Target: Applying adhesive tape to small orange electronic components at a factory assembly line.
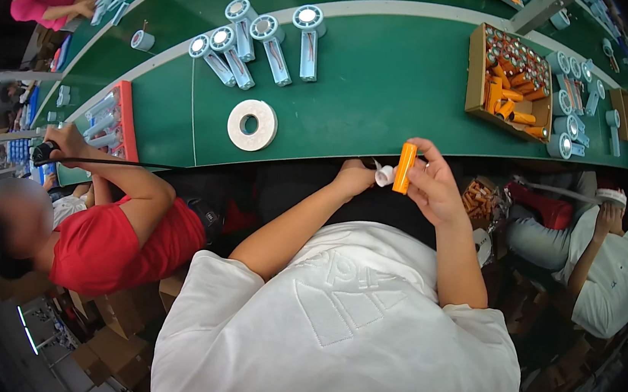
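My right hand pinches an upright orange cylindrical battery between thumb and fingers, just off the near edge of the green table. Beside it, the closed fingers of my left hand hold a small white curled piece, which looks like tape or a little roll; its exact kind is unclear. The white piece is close against the battery's left side, and I cannot tell whether they touch. On the table, ahead and to the left, lies a flat white tape roll.
Several light-blue handheld fan bodies lie beyond the tape roll. A cardboard box of orange batteries stands at the right, with more blue fan parts past it. A red-rimmed tray is at left. Co-workers sit on both sides.
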`<state>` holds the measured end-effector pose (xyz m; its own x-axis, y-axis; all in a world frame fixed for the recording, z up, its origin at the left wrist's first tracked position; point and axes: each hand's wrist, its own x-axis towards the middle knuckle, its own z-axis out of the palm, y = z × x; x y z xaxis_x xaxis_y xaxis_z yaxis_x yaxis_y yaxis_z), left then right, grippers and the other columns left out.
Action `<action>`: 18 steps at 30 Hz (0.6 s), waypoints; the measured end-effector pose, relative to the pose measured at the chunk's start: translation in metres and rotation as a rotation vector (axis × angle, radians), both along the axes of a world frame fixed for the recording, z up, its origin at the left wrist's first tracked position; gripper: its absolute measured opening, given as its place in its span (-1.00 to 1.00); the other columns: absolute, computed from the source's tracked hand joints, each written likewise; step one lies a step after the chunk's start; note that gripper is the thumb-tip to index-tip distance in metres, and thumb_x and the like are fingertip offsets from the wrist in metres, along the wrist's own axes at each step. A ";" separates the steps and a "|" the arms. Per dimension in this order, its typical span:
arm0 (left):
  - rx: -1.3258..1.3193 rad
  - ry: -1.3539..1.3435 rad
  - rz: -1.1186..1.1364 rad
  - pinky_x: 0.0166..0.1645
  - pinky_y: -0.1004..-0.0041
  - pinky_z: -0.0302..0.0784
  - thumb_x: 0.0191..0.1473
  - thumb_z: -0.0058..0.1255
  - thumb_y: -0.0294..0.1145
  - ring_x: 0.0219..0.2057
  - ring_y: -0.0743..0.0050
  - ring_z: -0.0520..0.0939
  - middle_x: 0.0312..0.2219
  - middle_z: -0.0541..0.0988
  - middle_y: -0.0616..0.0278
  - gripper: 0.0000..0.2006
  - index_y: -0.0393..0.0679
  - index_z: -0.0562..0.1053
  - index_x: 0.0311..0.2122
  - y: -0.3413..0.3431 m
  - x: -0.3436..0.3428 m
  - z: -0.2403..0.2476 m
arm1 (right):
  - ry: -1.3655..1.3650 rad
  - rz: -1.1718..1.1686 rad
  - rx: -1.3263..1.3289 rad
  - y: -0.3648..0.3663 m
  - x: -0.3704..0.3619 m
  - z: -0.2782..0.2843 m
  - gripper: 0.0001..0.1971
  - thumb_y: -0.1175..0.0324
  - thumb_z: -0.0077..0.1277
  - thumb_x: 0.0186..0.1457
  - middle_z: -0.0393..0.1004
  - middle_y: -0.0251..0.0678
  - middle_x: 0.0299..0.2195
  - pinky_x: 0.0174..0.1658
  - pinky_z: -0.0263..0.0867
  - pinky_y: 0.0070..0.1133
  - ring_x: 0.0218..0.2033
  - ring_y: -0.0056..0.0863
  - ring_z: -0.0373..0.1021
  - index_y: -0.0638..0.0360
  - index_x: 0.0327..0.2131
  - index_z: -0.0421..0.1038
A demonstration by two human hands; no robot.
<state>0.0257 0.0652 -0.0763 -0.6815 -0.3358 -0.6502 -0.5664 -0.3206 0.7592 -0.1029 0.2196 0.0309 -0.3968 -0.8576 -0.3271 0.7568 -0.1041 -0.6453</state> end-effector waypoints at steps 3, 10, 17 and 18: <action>-0.055 0.122 0.091 -0.11 0.37 0.62 0.15 0.27 -0.18 -0.17 0.29 0.66 -0.09 0.64 0.05 -0.50 -0.27 0.51 0.11 0.005 -0.009 -0.022 | -0.007 0.027 0.045 -0.003 0.002 -0.006 -0.42 0.67 0.03 0.19 0.48 -0.21 -0.23 -0.64 -0.05 -0.88 -0.59 -0.80 0.13 0.10 0.26 0.22; -0.734 0.231 -0.328 0.32 0.09 0.37 0.35 -0.18 0.14 0.20 0.02 0.52 0.24 0.47 0.02 -0.41 -0.03 0.38 0.31 -0.050 -0.029 -0.117 | 0.256 -0.186 0.092 -0.004 -0.020 0.004 -0.46 0.68 0.03 0.22 0.47 -0.18 -0.16 -0.65 -0.04 -0.87 -0.07 -0.33 0.57 0.11 0.24 0.22; -0.055 0.616 0.179 0.44 0.00 0.08 0.34 -0.41 0.26 0.35 -0.03 0.29 0.38 0.25 0.07 -0.28 0.03 0.15 0.43 -0.062 -0.052 -0.110 | 0.342 -0.224 0.146 0.020 -0.040 -0.002 -0.48 0.62 -0.01 0.29 0.49 -0.17 -0.17 -0.62 -0.02 -0.90 0.12 -0.14 0.50 0.10 0.27 0.18; 0.043 0.667 0.242 0.46 -0.02 0.04 0.34 -0.44 0.28 0.37 -0.04 0.26 0.39 0.22 0.08 -0.26 0.04 0.12 0.45 -0.065 -0.054 -0.109 | 0.327 -0.232 0.155 0.021 -0.040 -0.005 -0.48 0.61 -0.01 0.30 0.49 -0.17 -0.18 -0.60 -0.02 -0.91 0.08 -0.18 0.52 0.09 0.28 0.18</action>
<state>-0.0282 0.0001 -0.1856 -0.8484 -0.5114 -0.1368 0.1055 -0.4166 0.9030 -0.1426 0.2409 0.0261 -0.6775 -0.6843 -0.2697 0.4777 -0.1305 -0.8688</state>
